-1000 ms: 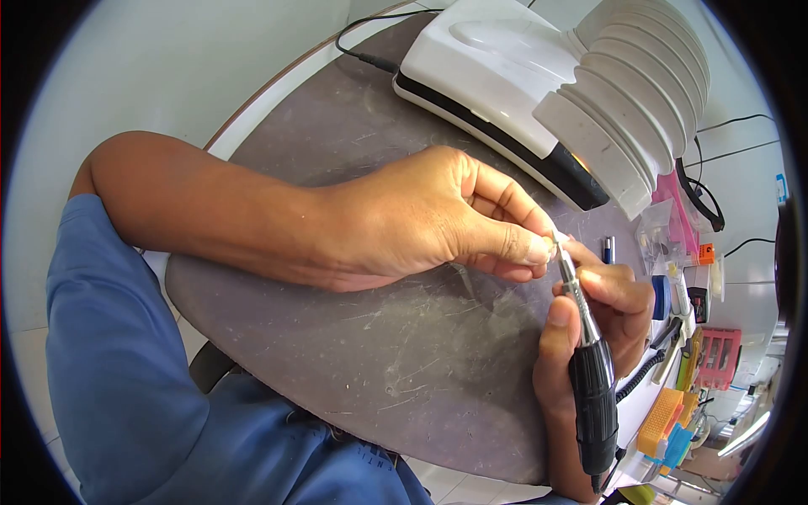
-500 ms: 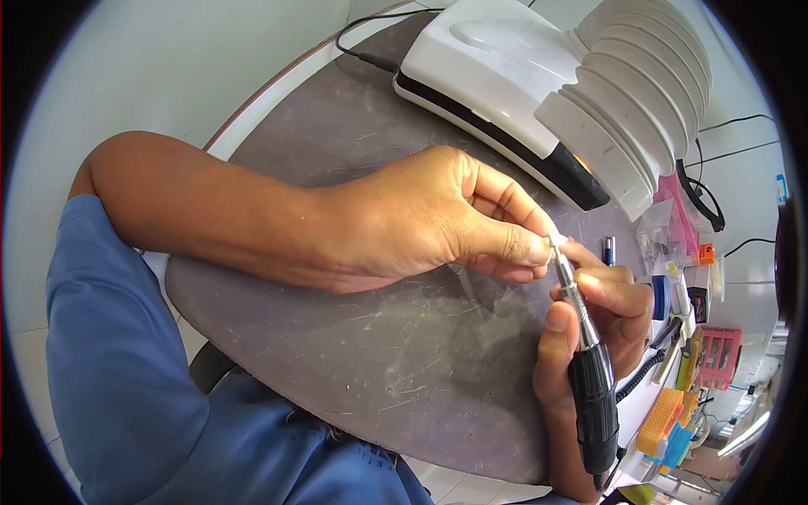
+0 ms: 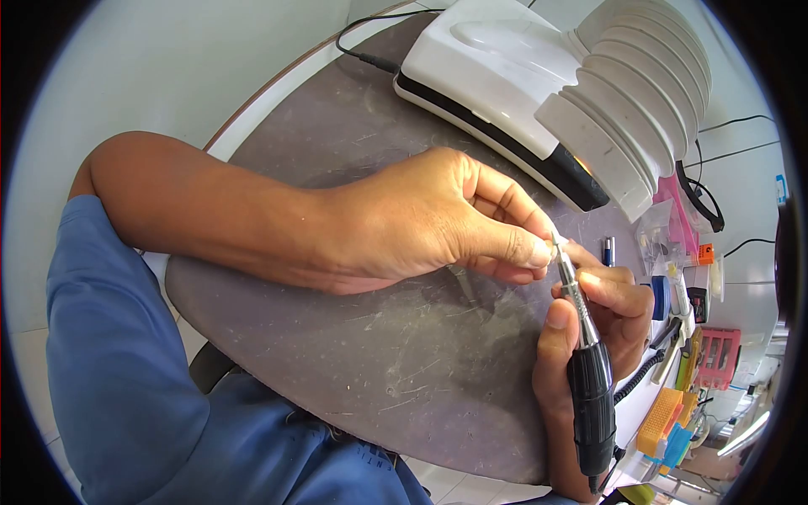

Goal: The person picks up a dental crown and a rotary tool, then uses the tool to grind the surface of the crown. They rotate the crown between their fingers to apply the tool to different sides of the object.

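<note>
Lying in right-hand grip (image 3: 621,320): handpiece (image 3: 593,404), tip (image 3: 559,251) at left hand (image 3: 433,219).

Fingers (image 3: 532,251) mostly hide the tiny pale piece (image 3: 561,239).

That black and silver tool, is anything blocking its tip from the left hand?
Nothing visible: the right hand holds the tool, its silver tip close beside the fingertips of the left hand. Whether they touch is unclear.
</note>
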A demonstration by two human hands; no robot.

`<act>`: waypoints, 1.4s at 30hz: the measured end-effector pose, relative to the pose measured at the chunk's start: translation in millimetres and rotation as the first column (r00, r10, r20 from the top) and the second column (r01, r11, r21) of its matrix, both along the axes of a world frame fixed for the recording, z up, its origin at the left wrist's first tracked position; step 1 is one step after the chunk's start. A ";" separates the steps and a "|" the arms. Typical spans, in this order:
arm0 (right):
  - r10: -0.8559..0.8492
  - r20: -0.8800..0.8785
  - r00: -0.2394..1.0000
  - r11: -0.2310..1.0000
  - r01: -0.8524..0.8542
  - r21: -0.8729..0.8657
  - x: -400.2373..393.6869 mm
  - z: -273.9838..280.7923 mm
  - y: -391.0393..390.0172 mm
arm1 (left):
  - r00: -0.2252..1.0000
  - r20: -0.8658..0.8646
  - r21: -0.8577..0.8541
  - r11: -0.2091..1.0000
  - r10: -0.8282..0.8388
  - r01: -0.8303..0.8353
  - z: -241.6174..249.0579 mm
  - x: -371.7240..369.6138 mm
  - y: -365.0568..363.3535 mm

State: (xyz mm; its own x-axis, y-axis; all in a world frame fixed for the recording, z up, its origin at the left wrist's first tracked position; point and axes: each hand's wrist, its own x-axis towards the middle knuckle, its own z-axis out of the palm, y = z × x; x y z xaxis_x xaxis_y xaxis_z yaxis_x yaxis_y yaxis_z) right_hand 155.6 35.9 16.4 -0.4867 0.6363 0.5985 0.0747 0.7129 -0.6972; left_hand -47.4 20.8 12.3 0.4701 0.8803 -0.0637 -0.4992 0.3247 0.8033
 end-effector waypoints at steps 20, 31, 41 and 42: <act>-0.056 0.042 0.998 0.998 0.056 -0.011 2.1 2.3 0.4 | 1.000 0.012 0.009 1.000 0.008 -0.008 1.0 -0.1 -1.0; -0.005 0.048 0.999 0.999 0.002 0.048 2.9 -0.7 2.2 | 1.000 0.013 0.019 1.000 0.000 0.000 -1.5 0.3 0.0; -0.022 0.060 0.998 1.000 0.021 0.021 2.8 2.3 1.0 | 1.000 0.019 0.006 1.000 0.000 0.000 0.0 -0.7 -0.9; 0.007 0.070 0.998 0.999 -0.011 0.053 2.8 2.5 1.4 | 1.000 0.018 0.008 1.000 -0.002 0.001 -0.3 -0.8 -0.5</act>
